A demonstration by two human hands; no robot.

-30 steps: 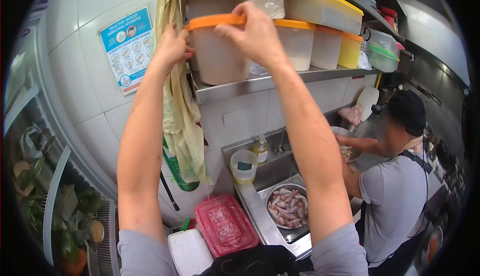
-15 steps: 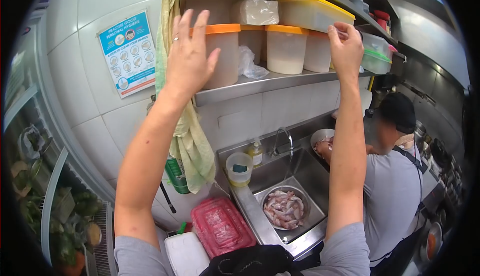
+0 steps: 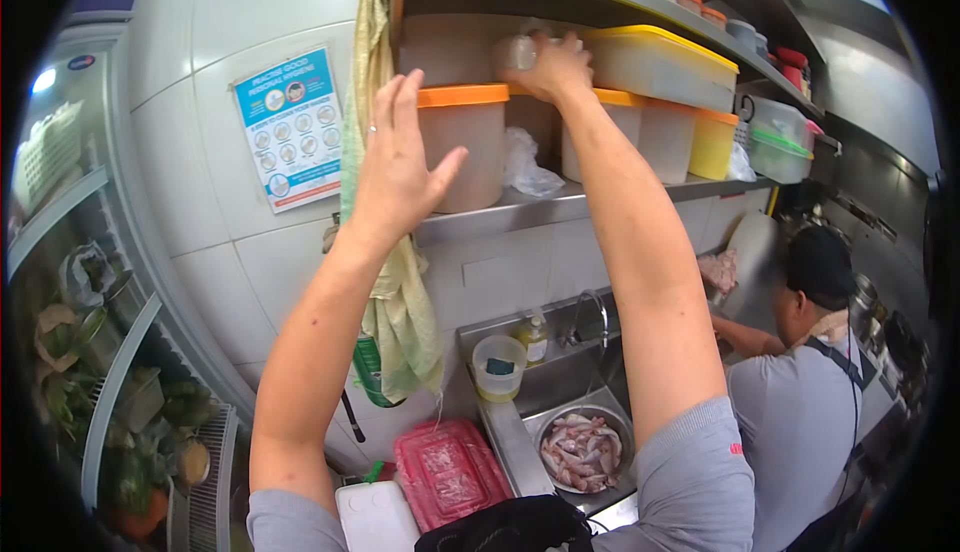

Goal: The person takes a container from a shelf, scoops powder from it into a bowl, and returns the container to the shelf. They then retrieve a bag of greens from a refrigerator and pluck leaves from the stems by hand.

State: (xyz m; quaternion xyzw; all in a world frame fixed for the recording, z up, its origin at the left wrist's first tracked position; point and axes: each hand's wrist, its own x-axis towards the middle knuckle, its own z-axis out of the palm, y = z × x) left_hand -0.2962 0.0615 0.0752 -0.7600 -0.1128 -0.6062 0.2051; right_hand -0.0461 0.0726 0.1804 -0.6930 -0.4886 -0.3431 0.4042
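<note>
My left hand [image 3: 405, 162] is raised with its fingers up and the thumb apart, in front of the left end of the shelf, beside an orange-lidded tub [image 3: 465, 147]. It holds nothing. My right hand [image 3: 552, 64] reaches onto the tubs and has its fingers round a wrapped white package [image 3: 520, 52]. To its right lies a long container with a yellow lid [image 3: 665, 52]. Under my right forearm are more orange-lidded tubs [image 3: 665, 137]. A clear plastic bag [image 3: 530, 164] sits between tubs on the metal shelf [image 3: 500, 214].
Below is a sink with a bowl of raw fish [image 3: 582, 452], a tap [image 3: 590, 317] and a plastic tub [image 3: 498, 367]. A red-lidded box [image 3: 450, 472] stands at the lower left. A co-worker [image 3: 795, 402] is on the right. Cloths [image 3: 400, 322] hang from the shelf's left end.
My right hand has moved left from the yellow-lidded container's corner to the white package and closed on it. The view has shifted. The co-worker's arm has moved away from the bowl by the sink.
</note>
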